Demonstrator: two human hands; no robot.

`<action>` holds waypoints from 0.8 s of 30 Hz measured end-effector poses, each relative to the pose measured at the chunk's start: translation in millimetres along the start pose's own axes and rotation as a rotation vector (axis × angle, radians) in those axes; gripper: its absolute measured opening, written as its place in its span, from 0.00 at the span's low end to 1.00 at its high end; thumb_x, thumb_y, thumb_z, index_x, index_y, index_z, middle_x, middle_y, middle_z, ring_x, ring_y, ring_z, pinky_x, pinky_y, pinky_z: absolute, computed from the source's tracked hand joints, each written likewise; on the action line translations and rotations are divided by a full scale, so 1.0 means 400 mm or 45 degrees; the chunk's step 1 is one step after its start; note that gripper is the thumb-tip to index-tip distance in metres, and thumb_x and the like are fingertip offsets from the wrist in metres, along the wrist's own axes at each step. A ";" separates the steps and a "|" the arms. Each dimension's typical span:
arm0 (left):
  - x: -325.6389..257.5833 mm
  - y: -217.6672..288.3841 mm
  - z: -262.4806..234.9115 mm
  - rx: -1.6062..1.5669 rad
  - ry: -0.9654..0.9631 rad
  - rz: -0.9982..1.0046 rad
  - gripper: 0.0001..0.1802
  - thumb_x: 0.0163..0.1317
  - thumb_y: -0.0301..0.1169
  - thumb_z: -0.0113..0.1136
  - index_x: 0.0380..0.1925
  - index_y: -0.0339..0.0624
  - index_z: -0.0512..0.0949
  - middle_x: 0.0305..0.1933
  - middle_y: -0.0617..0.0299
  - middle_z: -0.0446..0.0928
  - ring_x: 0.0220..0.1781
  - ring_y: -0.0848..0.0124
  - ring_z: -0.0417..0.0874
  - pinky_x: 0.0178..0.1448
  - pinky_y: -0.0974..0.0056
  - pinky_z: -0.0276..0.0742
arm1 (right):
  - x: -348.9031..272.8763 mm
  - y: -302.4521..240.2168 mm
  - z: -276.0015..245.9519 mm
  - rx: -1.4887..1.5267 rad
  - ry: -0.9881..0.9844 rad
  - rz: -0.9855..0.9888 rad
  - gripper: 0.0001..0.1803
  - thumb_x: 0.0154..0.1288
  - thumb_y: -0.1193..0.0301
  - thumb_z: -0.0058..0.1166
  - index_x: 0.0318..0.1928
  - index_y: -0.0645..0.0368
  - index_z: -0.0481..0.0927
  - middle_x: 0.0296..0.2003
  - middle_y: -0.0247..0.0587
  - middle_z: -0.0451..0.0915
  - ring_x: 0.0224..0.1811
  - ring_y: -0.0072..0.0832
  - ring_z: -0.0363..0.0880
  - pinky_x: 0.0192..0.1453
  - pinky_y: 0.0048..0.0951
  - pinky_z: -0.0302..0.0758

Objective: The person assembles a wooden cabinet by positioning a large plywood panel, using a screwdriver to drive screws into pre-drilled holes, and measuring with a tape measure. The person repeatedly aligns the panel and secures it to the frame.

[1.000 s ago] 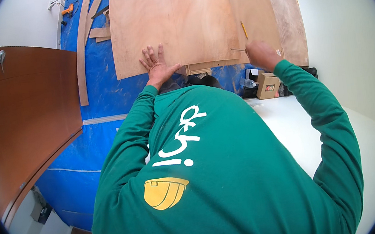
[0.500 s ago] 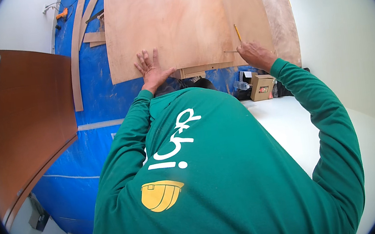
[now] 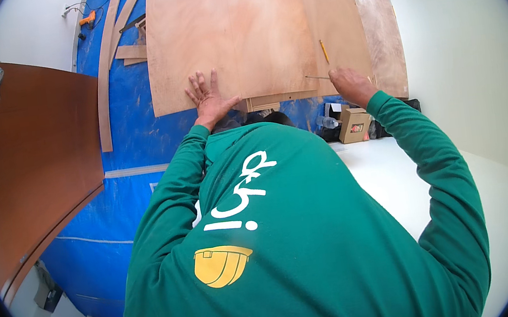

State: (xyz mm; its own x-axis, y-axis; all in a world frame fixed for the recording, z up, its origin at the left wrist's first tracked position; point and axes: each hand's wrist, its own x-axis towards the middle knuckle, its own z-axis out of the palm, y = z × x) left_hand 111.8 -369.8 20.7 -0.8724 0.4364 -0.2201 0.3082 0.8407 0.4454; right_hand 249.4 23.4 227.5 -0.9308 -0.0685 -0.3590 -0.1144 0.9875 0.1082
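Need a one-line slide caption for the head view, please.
Left hand pressed flat on plywood sheet, right hand beside a thin metal rod.

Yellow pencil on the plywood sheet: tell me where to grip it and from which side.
Pinch the yellow pencil at mid-shaft from above, fingers on its long sides. It lies flat and free on the plywood sheet, just beyond the right hand, so that hand probably reaches it most easily.

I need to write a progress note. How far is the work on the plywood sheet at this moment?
Done: the plywood sheet lies flat on the blue tarp. In hand: the left hand presses it, the right hand holds a thin tool beside a pencil. Left: no cut shows.
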 end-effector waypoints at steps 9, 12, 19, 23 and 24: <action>-0.010 0.000 0.005 0.013 0.010 0.012 0.75 0.50 0.72 0.75 0.90 0.58 0.45 0.92 0.37 0.28 0.91 0.38 0.15 0.85 0.26 0.11 | 0.036 0.033 -0.005 1.650 -0.649 1.360 0.11 0.79 0.63 0.57 0.42 0.57 0.83 0.28 0.35 0.83 0.20 0.21 0.76 0.21 0.24 0.71; -0.006 0.004 0.002 0.029 -0.027 -0.022 0.75 0.50 0.72 0.75 0.90 0.57 0.45 0.92 0.37 0.28 0.91 0.38 0.14 0.84 0.25 0.10 | 0.001 0.030 0.007 1.391 -0.596 1.166 0.12 0.76 0.63 0.58 0.47 0.60 0.80 0.27 0.40 0.82 0.18 0.27 0.75 0.23 0.32 0.75; -0.006 -0.002 0.004 0.004 -0.024 -0.003 0.76 0.50 0.73 0.75 0.90 0.57 0.43 0.92 0.36 0.29 0.91 0.37 0.15 0.84 0.25 0.11 | -0.003 0.014 0.068 0.015 0.173 -0.131 0.10 0.69 0.68 0.59 0.33 0.63 0.82 0.28 0.59 0.85 0.31 0.56 0.89 0.39 0.53 0.85; -0.012 -0.004 0.007 -0.006 0.037 0.038 0.77 0.50 0.73 0.75 0.90 0.57 0.43 0.92 0.36 0.28 0.91 0.38 0.15 0.85 0.25 0.11 | 0.031 0.044 0.091 0.489 -0.150 0.402 0.14 0.73 0.69 0.54 0.29 0.62 0.81 0.23 0.54 0.82 0.24 0.46 0.84 0.28 0.51 0.78; -0.012 -0.004 0.006 0.018 -0.030 -0.002 0.77 0.50 0.73 0.75 0.90 0.57 0.43 0.92 0.36 0.28 0.91 0.38 0.15 0.85 0.25 0.11 | 0.042 0.058 0.088 0.749 -0.358 0.699 0.15 0.74 0.68 0.53 0.29 0.62 0.81 0.22 0.51 0.80 0.21 0.42 0.82 0.25 0.49 0.75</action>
State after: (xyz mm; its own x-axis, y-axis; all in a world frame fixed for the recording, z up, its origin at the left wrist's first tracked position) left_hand 116.5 -372.6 19.2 -0.8639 0.4421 -0.2414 0.3121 0.8459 0.4326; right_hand 243.2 50.2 191.5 -0.6718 0.4028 -0.6217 0.5996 0.7885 -0.1370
